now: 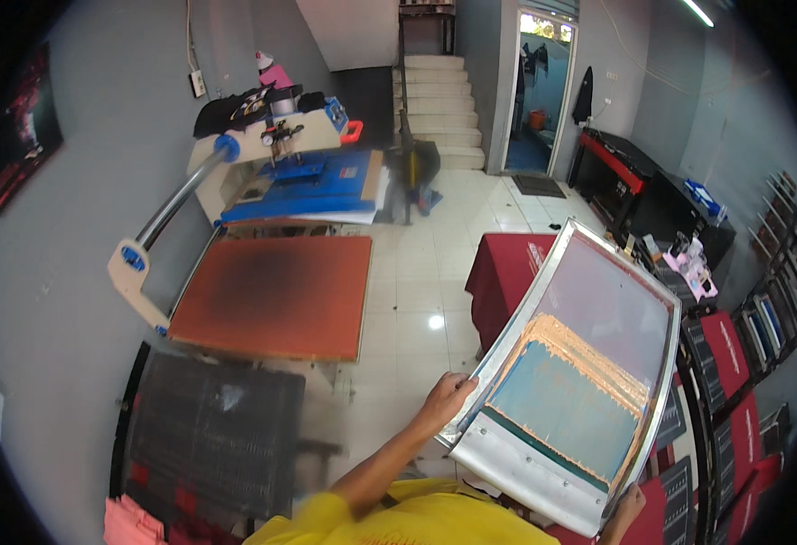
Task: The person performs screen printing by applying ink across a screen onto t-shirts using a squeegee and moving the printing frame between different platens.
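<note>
I hold a metal-rimmed printing screen (pixel 527 307) tilted in front of me, over the right side of the view. Its mesh is pale purple-grey, with a blue-grey rectangle edged in smeared orange-tan ink. Across the near end of the screen lies a wide squeegee (pixel 530 477), silver with a dark green blade edge. My left hand (pixel 449 401) is closed around the screen's left rim near its lower corner. My right hand (pixel 630 510) grips the near right corner; its fingers are partly hidden below the rim.
A press with a blue top plate (pixel 303 186) and an orange bed (pixel 276 295) stands at the left. Nearer is a dark panel (pixel 217 427) beside pink cloth (pixel 130 522). Dark red fabric (pixel 503 282) and racks of boards (pixel 743 409) flank the screen. Stairs (pixel 439 109) rise behind.
</note>
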The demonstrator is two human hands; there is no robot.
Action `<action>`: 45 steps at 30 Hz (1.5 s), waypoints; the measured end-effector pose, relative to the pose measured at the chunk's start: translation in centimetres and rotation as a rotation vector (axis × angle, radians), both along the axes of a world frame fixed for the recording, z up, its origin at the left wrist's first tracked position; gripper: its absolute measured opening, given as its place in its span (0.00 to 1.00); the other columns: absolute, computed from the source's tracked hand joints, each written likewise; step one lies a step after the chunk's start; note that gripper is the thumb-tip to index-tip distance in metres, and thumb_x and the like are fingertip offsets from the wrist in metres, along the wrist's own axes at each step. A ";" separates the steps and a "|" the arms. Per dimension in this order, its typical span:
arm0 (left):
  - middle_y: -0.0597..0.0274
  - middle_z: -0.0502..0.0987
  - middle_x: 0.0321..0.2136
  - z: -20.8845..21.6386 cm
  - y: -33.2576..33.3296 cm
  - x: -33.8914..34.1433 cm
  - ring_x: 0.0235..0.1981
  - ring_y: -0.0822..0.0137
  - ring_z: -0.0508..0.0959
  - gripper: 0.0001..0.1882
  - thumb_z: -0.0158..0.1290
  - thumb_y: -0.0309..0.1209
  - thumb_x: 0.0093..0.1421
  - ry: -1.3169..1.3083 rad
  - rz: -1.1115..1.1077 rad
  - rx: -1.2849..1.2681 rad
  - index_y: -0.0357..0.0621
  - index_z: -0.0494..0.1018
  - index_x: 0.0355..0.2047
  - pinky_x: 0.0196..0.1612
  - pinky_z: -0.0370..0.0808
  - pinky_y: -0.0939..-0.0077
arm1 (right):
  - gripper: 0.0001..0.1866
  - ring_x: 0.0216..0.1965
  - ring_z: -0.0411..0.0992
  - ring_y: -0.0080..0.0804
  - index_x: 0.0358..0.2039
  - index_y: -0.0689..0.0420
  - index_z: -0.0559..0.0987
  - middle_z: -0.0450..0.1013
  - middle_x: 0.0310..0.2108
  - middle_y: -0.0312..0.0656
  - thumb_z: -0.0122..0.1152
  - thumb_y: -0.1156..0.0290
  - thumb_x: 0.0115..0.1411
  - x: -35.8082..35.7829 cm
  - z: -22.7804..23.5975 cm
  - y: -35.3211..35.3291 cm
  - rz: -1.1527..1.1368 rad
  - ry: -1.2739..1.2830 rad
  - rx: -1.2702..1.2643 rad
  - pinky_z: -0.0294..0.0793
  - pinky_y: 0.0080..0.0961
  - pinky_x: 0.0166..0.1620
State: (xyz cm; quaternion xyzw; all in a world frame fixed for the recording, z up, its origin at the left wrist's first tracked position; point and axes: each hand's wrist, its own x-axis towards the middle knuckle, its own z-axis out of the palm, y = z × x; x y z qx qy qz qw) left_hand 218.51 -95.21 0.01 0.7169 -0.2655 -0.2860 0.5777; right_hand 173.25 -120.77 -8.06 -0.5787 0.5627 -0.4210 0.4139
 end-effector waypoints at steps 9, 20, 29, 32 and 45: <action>0.46 0.74 0.43 3.1 -10.2 16.5 0.48 0.55 0.72 0.26 0.48 0.44 0.66 -0.120 -0.078 0.096 0.28 0.74 0.46 0.54 0.65 0.68 | 0.16 0.21 0.52 0.17 0.16 0.55 0.61 0.55 0.17 0.27 0.48 0.70 0.62 16.2 2.6 -4.0 -0.119 -0.040 0.020 0.50 0.23 0.24; 0.46 0.75 0.43 3.3 -23.4 37.3 0.48 0.58 0.74 0.26 0.48 0.44 0.66 -0.102 -0.067 0.087 0.26 0.75 0.45 0.54 0.66 0.70 | 0.15 0.17 0.61 0.21 0.19 0.56 0.66 0.62 0.16 0.33 0.47 0.69 0.64 38.6 4.0 -14.4 -0.109 -0.099 0.061 0.61 0.25 0.21; 0.46 0.75 0.38 0.1 -32.3 53.6 0.43 0.55 0.75 0.26 0.50 0.47 0.64 -0.212 -0.100 0.083 0.31 0.77 0.44 0.49 0.68 0.67 | 0.15 0.27 0.61 0.24 0.23 0.63 0.68 0.62 0.23 0.33 0.48 0.67 0.65 50.6 -1.4 -22.6 -0.082 -0.111 0.139 0.61 0.28 0.33; 0.47 0.75 0.36 -2.8 -34.5 57.2 0.39 0.55 0.75 0.26 0.51 0.49 0.64 -0.269 -0.112 0.056 0.33 0.78 0.41 0.46 0.70 0.67 | 0.14 0.24 0.59 0.22 0.24 0.60 0.67 0.60 0.22 0.31 0.47 0.67 0.66 57.8 -1.7 -24.2 -0.259 -0.030 -0.067 0.60 0.25 0.29; 0.51 0.75 0.42 -8.3 -50.3 75.1 0.44 0.58 0.75 0.21 0.50 0.39 0.65 0.035 -0.271 0.011 0.30 0.74 0.46 0.49 0.69 0.68 | 0.13 0.22 0.61 0.19 0.23 0.64 0.71 0.63 0.19 0.31 0.48 0.70 0.63 72.8 -1.5 -28.2 -0.403 0.031 0.043 0.61 0.25 0.25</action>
